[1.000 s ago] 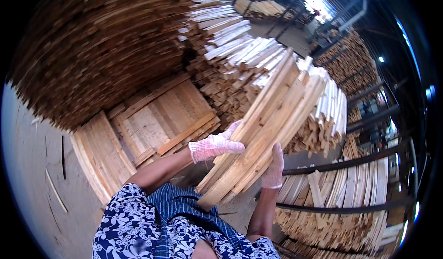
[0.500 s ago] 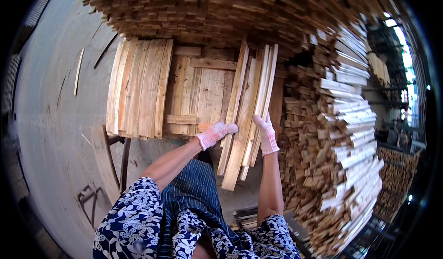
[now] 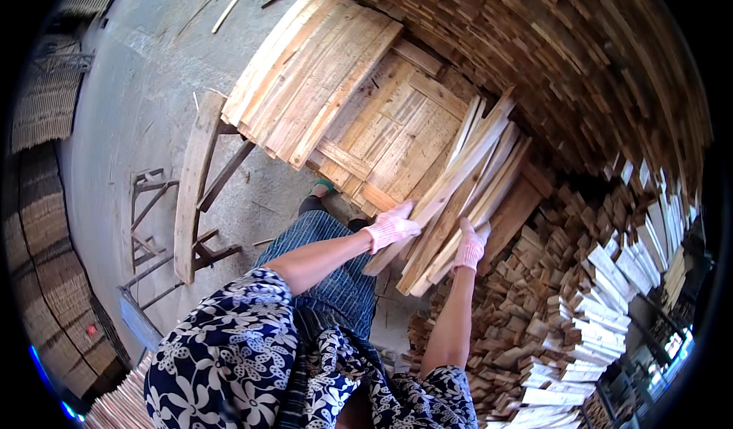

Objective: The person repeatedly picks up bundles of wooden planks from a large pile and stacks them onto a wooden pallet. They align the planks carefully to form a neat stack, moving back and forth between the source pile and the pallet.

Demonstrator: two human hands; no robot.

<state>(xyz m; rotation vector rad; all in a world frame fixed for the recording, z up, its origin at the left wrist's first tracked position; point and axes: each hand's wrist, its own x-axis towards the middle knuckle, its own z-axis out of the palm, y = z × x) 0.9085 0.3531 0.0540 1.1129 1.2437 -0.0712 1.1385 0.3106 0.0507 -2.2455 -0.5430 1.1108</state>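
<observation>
I hold a loose bundle of long, pale wooden slats (image 3: 456,173) between my two gloved hands, over the right end of a low wooden platform (image 3: 408,116). My left hand (image 3: 393,227), in a pinkish knitted glove, grips the bundle's left side near its close end. On the opposite side my right hand (image 3: 472,244), gloved alike, is closed round the outer slats with its thumb on top. The slats lie slightly fanned, one slanting across the others. Some fingers are hidden behind the wood.
A row of boards (image 3: 309,70) lies side by side on the platform's left part. Tall stacks of cut wood (image 3: 565,70) rise behind and on the right (image 3: 527,307). A wooden trestle (image 3: 197,192) and a metal frame (image 3: 145,215) stand on the concrete floor at left.
My view has turned, so the platform and stacks appear tilted and further right. Both hands still hold the slats, which have shifted against each other, one now slanting across the top.
</observation>
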